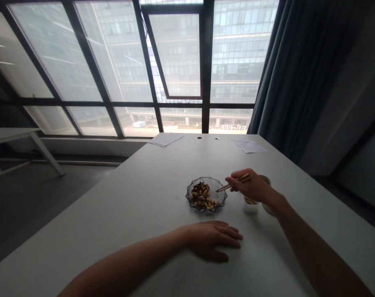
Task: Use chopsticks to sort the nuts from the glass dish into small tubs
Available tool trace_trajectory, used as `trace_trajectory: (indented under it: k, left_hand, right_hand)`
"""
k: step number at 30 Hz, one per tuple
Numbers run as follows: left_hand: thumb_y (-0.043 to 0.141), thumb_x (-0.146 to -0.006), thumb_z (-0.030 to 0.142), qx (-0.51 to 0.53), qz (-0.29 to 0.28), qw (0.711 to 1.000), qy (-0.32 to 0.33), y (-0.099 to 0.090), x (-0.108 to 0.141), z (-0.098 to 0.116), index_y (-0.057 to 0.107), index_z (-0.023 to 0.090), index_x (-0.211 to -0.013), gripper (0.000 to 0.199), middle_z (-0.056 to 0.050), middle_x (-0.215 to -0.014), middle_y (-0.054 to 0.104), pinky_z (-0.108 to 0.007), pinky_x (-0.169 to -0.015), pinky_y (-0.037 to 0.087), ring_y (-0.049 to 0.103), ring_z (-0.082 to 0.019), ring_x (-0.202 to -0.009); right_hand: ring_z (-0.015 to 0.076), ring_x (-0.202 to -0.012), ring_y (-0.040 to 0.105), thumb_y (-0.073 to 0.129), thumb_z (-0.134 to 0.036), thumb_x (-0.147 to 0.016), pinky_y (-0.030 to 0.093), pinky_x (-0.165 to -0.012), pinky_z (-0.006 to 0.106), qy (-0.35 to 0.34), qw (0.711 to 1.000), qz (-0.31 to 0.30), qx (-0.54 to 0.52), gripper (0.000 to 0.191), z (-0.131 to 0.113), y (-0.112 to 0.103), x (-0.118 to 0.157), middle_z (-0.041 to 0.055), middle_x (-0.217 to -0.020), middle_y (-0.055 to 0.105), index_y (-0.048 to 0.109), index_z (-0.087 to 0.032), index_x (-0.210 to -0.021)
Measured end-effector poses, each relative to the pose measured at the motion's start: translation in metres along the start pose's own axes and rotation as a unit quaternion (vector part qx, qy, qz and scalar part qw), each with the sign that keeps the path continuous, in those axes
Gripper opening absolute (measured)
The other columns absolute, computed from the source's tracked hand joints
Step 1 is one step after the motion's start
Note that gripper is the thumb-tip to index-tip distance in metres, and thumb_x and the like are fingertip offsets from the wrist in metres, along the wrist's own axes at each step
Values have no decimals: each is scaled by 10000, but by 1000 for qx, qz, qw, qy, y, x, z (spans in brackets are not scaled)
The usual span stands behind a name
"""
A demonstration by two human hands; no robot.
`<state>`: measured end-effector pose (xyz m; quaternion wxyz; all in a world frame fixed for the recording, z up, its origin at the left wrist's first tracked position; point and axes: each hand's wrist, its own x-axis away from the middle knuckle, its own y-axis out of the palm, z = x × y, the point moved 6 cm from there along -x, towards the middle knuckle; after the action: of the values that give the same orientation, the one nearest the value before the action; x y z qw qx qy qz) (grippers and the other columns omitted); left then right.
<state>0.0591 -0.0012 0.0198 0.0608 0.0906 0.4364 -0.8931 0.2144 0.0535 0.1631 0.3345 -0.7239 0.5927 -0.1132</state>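
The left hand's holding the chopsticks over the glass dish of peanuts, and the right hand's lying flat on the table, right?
No, the hands are swapped, as the head view shows: the right hand holds the chopsticks over the glass dish of peanuts, and the left hand lies flat on the table.

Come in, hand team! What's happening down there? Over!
Right hand holding chopsticks, tips over glass dish. Peanuts in dish. Left hand flat on table. Cup beside right hand.
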Motion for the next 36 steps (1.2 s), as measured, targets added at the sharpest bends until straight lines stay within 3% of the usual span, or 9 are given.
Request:
trace_trajectory:
  k: [3, 6, 10, 16, 24, 29, 36]
  left_hand:
    - [658, -962, 407, 3, 1, 1000, -4, 1, 1, -1, 549, 214, -1526, 607, -101, -1611, 500, -405, -1305, 258, 455, -281, -1516]
    - [666, -957, 401, 5, 1, 1000, -3, 1, 1, -2, 555, 219, -1521, 603, -97, -1610, 503, -401, -1307, 256, 454, -276, -1517]
    - [663, -957, 405, 2, 1, 1000, -5, 2, -1, -3, 553, 223, -1522, 603, -97, -1610, 503, -407, -1305, 262, 456, -278, -1516]
    - [661, -961, 409, -1, -3, 1000, -5, 1, -2, -3, 546, 226, -1526, 606, -91, -1617, 494, -398, -1307, 258, 447, -269, -1522]
    - [656, -966, 413, 3, -4, 1000, -6, 1, -2, -4, 547, 227, -1526, 601, -86, -1620, 491, -382, -1310, 247, 442, -257, -1525]
    - [659, -961, 411, 0, -6, 1000, -7, 2, -3, -2, 552, 224, -1522, 601, -87, -1615, 497, -392, -1305, 261, 454, -267, -1517]
    - [658, -961, 418, 0, -3, 1000, -7, 0, -4, 0, 554, 226, -1521, 601, -85, -1618, 494, -387, -1306, 260, 453, -264, -1518]
  right_hand:
    - [268, -722, 783, 644, -598, -960, 562, -575, 292, -17, 997, 71, 2, 472, -1, -32, 7, 93, -739, 787, 727, -181, -754]
    - [278, -710, 789, 653, -600, -953, 574, -565, 304, 14, 987, 162, 11, 461, 10, -67, 15, 99, -752, 794, 744, -190, -764]
    - [284, -690, 786, 688, -558, -932, 581, -562, 309, 54, 977, 201, 41, 410, 26, -89, 17, 91, -728, 787, 734, -200, -737]
    - [258, -665, 784, 671, -506, -947, 551, -546, 274, 76, 976, 186, 82, 394, 29, -93, 15, 69, -675, 766, 689, -206, -692]
    - [244, -655, 773, 668, -537, -944, 574, -558, 280, 112, 985, 130, 30, 385, 28, -85, 21, 82, -721, 787, 734, -193, -782]
    - [188, -542, 698, 645, -499, -954, 497, -501, 253, 106, 987, 95, 73, 415, 17, -77, 26, 51, -603, 725, 692, -189, -682]
    - [185, -547, 692, 657, -435, -945, 470, -517, 257, 130, 985, 68, 94, 394, 14, -73, 25, 44, -581, 710, 646, -189, -637]
